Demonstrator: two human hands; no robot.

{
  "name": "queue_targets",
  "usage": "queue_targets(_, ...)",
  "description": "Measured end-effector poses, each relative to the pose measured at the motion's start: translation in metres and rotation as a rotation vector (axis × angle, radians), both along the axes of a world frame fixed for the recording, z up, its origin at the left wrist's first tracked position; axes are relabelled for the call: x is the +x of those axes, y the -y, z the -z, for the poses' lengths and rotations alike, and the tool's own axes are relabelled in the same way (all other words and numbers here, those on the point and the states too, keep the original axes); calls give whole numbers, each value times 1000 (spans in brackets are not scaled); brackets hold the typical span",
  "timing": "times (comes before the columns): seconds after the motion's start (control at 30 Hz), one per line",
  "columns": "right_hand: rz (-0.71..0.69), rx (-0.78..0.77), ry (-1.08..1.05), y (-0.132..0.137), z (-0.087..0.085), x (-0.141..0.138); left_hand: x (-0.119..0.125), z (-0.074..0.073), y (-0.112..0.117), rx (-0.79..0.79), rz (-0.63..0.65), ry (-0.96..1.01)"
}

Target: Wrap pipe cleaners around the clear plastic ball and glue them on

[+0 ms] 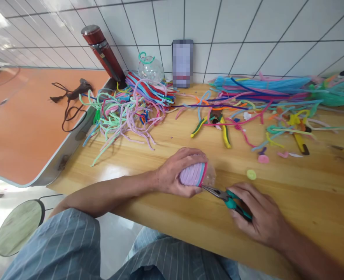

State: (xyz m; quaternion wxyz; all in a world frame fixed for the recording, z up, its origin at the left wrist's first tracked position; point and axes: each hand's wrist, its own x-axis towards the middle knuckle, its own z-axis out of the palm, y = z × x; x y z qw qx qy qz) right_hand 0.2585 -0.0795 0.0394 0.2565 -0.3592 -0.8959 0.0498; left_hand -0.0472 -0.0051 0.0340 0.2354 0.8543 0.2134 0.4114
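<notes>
My left hand (179,171) is wrapped round a clear ball (211,175) covered partly in pipe cleaners. Lilac rows (190,175) cover its left side, edged by a light blue row and then a dark pink one; the right end is bare and see-through. In my right hand (258,212) are long-nose pliers (229,198) with green and black handles. Their narrow tips touch the ball's lower edge at the pink row, close to my left thumb. Whether the jaws pinch the pipe cleaner is too small to tell.
Loose pipe cleaners (125,112) pile at the back left, with more bundles (259,87) at the back right. Yellow-handled pliers (226,134) lie beyond my hands. A phone (183,64), a red flask (103,54) and another clear ball (150,70) stand by the tiled wall.
</notes>
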Motion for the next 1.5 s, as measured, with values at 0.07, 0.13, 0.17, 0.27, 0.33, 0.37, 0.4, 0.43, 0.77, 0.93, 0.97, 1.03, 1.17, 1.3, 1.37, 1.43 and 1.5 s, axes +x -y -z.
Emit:
queue_targets(0.07,13,-5,-40,0,3,-2,-2,2,-1,1,9,-7)
queue_targets(0.13,7,-6,-69,-2,5,-5,-5,5,-3,-2,0,-16)
queue_targets(0.17,0,-5,-82,-3,6,-6,-6,6,-4,-8,-6,-22)
queue_targets(0.27,-13,1,-136,-7,9,-10,-10,6,-6,-28,-6,-48)
queue_targets(0.33,-22,7,-168,-10,11,-12,-12,4,-7,-61,-6,-69)
queue_targets(0.37,-23,9,-175,-11,13,-13,-13,3,-7,-87,-9,-80)
queue_targets(0.4,-22,11,-176,-11,14,-13,-14,1,-6,-120,-22,-100)
queue_targets(0.43,-18,13,-174,-12,16,-13,-15,0,-6,-154,-37,-121)
queue_targets(0.77,-8,-15,-187,-12,17,-12,-14,-3,-1,-303,-151,-159)
queue_targets(0.93,-15,-25,-181,-12,15,-11,-10,-8,3,-314,-146,-140)
queue_targets(0.97,-16,-35,-180,-12,14,-11,-9,-9,4,-319,-145,-136)
queue_targets(1.03,-23,-59,-183,-12,11,-11,-7,-12,4,-327,-145,-129)
queue_targets(1.17,-44,-99,-197,-12,5,-9,-4,-14,1,-333,-129,-120)
queue_targets(1.3,-35,-126,-230,-10,0,-4,-6,-13,-1,-403,-130,-101)
queue_targets(1.37,-21,-96,-235,-10,0,-2,-7,-13,0,-440,-141,-94)
queue_targets(1.43,3,-54,-221,-9,0,0,-7,-14,1,-444,-133,-81)
queue_targets(1.5,19,-20,-199,-9,1,0,-6,-15,3,-420,-113,-71)
